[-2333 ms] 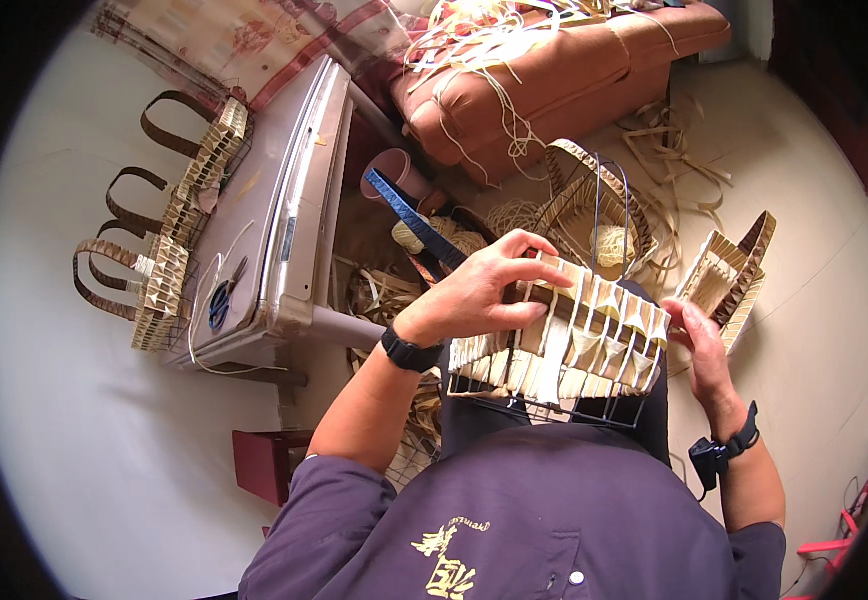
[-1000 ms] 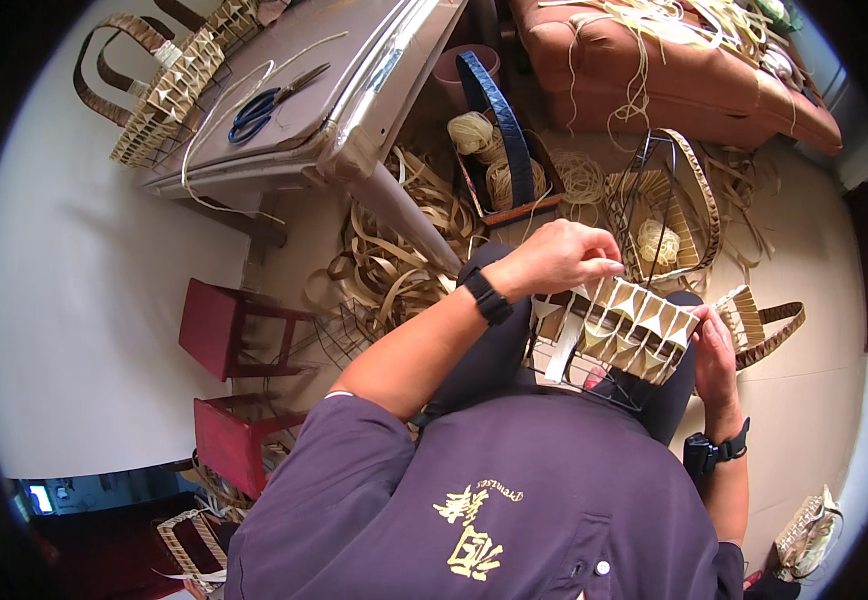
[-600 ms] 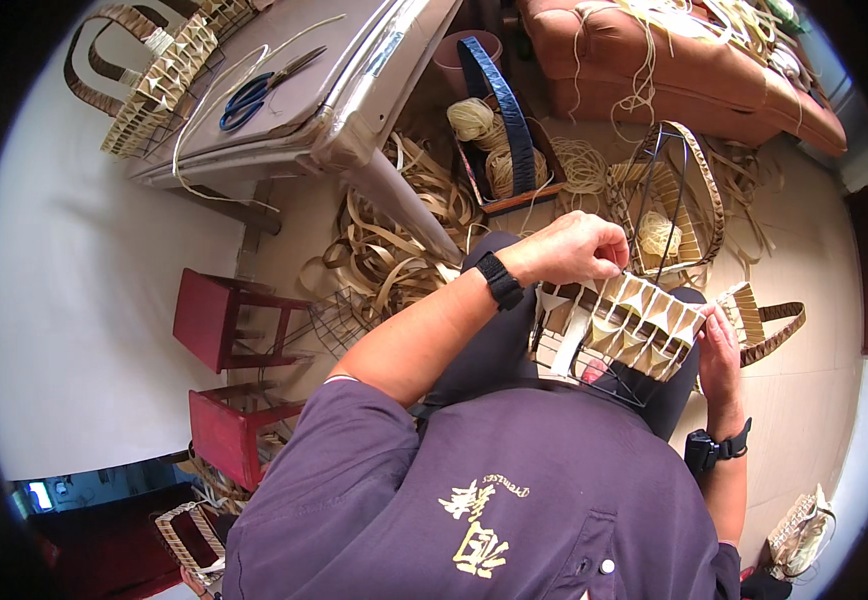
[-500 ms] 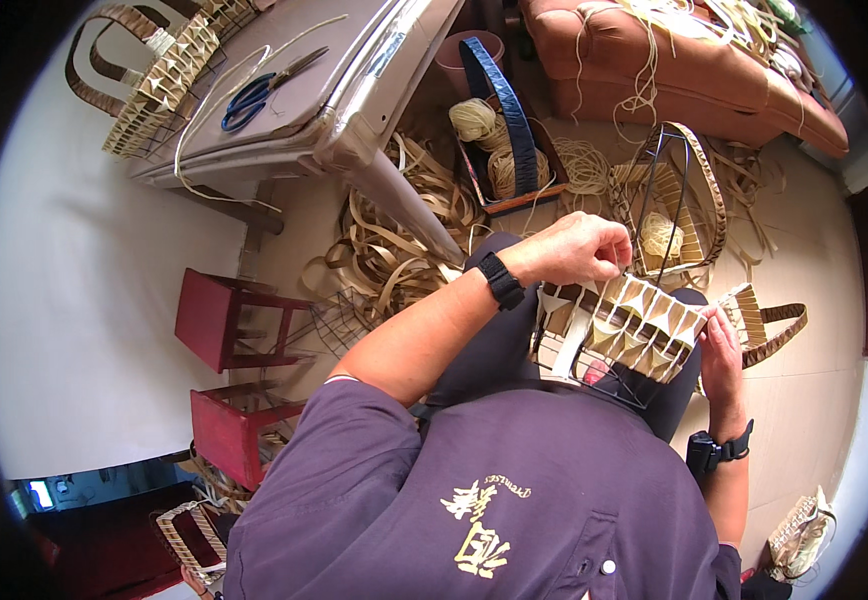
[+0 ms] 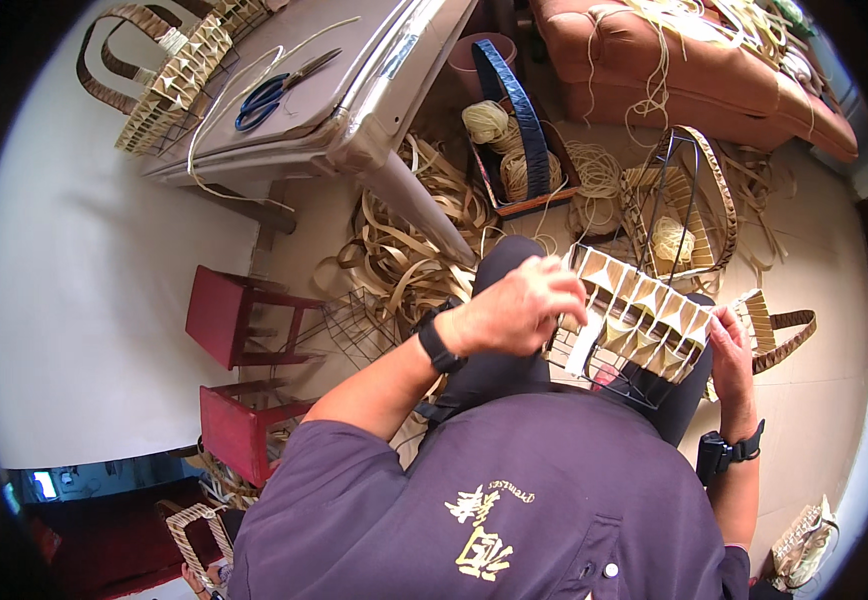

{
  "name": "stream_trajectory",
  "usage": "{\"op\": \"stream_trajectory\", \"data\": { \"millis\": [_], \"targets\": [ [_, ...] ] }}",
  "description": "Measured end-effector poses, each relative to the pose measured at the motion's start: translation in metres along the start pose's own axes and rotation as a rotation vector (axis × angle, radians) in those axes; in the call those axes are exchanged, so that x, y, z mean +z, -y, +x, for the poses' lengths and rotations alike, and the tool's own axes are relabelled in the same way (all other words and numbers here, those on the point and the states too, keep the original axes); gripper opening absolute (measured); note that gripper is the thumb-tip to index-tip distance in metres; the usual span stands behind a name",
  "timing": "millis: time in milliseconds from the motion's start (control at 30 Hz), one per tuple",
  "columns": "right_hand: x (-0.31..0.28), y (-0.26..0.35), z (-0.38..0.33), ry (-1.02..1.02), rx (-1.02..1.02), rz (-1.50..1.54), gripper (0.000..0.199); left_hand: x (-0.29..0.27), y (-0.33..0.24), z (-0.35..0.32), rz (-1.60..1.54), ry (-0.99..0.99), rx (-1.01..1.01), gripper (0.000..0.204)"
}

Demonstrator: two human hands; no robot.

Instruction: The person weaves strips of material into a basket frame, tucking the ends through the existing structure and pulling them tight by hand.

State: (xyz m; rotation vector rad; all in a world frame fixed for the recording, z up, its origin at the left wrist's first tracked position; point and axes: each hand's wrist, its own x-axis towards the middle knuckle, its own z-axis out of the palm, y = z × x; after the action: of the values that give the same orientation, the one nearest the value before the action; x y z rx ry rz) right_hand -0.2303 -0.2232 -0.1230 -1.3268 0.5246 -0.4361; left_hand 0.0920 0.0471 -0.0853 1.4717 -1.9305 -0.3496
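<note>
A half-woven basket (image 5: pixel 644 312) with a black wire frame lies across my lap, wound with pale cord over brown and cream strips. My right hand (image 5: pixel 732 350) grips its right end, thumb at the upper edge and fingers along the side. Just off its left end, my left hand (image 5: pixel 522 305) is closed with curled fingers; whatever it pinches is hidden. Beside those fingers a white strip (image 5: pixel 583 345) runs down over the bare wire at the basket's left end.
A table (image 5: pixel 284 95) at upper left bears blue-handled scissors (image 5: pixel 262 102). Loose brown strips (image 5: pixel 394 240) cover the floor. Beyond my knees stand a blue-handled basket (image 5: pixel 517 120) with cord balls and another handled basket (image 5: pixel 694 265). Red stools (image 5: pixel 222 315) are at left, an armchair (image 5: pixel 694 75) at upper right.
My left hand has come from above the basket's upper edge down and leftward, beside its left end. My right hand keeps its hold on the right end. The view has shifted slightly.
</note>
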Motion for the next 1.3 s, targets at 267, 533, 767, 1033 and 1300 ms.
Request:
{"op": "stream_trajectory", "data": {
  "millis": [267,533,767,1033,1300],
  "targets": [
    [-0.001,-0.005,0.0,0.008,-0.025,-0.017,0.015,0.038,-0.029,-0.017,0.104,-0.146,-0.037,0.017],
    [0.016,0.005,-0.005,-0.059,-0.014,-0.039,0.013,0.036,-0.025,-0.001,-0.15,-0.222,0.016,0.01],
    [0.018,-0.002,-0.008,-0.08,-0.04,-0.01,0.013,0.044,-0.032,0.003,-0.101,-0.21,-0.124,0.012],
    [0.025,-0.002,-0.01,-0.105,-0.051,-0.021,0.015,0.037,-0.039,0.009,-0.2,-0.173,-0.233,0.017],
    [0.028,-0.006,-0.01,-0.081,-0.09,-0.006,0.014,0.031,-0.05,0.013,-0.061,-0.074,-0.343,0.019]
  ]
}}
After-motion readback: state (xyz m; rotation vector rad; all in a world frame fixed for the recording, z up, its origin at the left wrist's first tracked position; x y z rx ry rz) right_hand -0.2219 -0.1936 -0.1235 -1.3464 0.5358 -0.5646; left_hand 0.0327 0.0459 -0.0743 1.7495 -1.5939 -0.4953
